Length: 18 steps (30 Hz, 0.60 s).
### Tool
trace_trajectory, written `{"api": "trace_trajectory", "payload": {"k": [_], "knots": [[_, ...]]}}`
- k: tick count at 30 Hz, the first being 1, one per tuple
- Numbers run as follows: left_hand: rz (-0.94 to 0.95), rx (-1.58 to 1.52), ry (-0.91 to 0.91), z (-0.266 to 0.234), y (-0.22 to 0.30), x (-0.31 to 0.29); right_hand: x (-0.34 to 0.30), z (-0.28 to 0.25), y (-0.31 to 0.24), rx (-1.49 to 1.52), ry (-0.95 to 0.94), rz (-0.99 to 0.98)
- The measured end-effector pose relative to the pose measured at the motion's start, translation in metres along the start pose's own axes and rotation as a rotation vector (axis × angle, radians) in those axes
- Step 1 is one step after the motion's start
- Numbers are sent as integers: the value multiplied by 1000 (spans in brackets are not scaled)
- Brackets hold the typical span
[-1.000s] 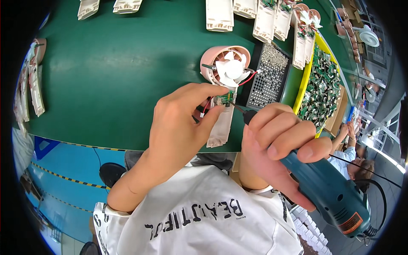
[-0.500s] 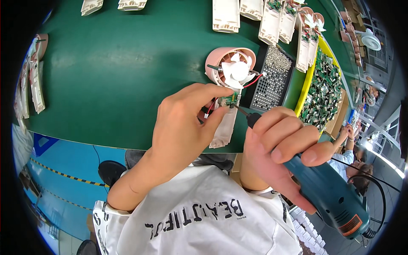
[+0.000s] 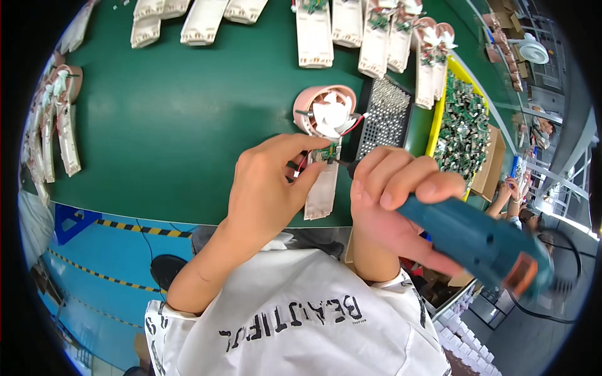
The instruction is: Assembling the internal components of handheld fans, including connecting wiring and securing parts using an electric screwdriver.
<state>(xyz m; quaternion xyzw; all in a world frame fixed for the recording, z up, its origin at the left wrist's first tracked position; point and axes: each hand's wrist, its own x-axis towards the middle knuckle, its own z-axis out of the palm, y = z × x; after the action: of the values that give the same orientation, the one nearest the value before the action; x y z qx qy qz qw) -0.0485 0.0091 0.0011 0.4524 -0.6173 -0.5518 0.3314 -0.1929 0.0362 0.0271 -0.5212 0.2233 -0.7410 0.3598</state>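
Plainly, your right hand gripped the teal electric screwdriver, its bit at the green circuit board; your left hand pinched that board on the fan casing, near the screw tray.

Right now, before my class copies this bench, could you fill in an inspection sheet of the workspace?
Surface: green table, flat, partly covered.
Job's things: fan lying blades up, board below its blades, driver.
Clutter: black tray of small metal parts, yellow bin of boards, housings ahead and left.
Hands: left hand at the board, grip unclear; right hand grips the driver.
Cables: black cord near the driver's rear; red wire at the fan.
Surroundings: blue floor, another person's hands.
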Motion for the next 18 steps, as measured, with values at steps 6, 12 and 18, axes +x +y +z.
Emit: {"api": "trace_trajectory", "payload": {"k": [6,12,18], "knots": [[-70,-139,-98,1,3,-1,-12,0,-68,-198,509,265],[-151,-269,-39,-23,-6,-23,-62,18,-18,-476,478,884],[-123,-236,-101,-22,-7,-31,-63,22,-24,-91,532,1081]]}}
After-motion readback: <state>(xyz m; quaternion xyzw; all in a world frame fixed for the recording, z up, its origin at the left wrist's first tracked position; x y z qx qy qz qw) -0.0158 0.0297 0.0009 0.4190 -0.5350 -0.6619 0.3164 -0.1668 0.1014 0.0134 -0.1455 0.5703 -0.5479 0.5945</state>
